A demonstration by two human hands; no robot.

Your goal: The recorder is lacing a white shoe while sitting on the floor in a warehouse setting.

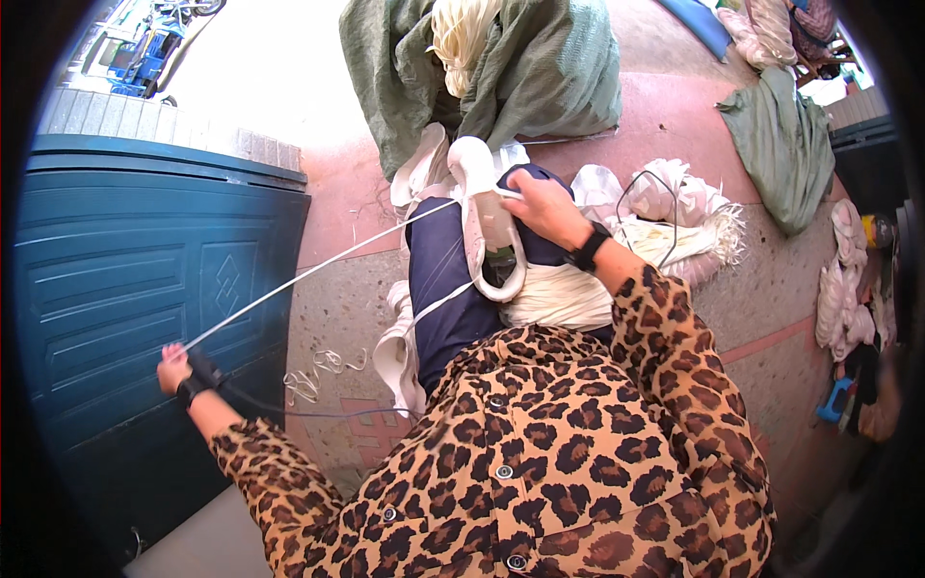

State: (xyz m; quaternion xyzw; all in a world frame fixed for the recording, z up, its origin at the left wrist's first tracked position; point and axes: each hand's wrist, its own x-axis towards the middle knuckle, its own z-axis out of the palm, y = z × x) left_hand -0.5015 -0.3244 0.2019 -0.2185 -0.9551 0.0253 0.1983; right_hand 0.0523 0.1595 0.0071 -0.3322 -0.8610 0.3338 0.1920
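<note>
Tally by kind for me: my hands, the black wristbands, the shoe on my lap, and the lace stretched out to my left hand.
Hands: 2
Black wristbands: 2
White shoe on the lap: 1
Taut white lace: 1
Total: 6

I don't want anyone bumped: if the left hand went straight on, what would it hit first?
Probably the blue door, just past the left hand in that line, though the gap between them is unclear.
</note>
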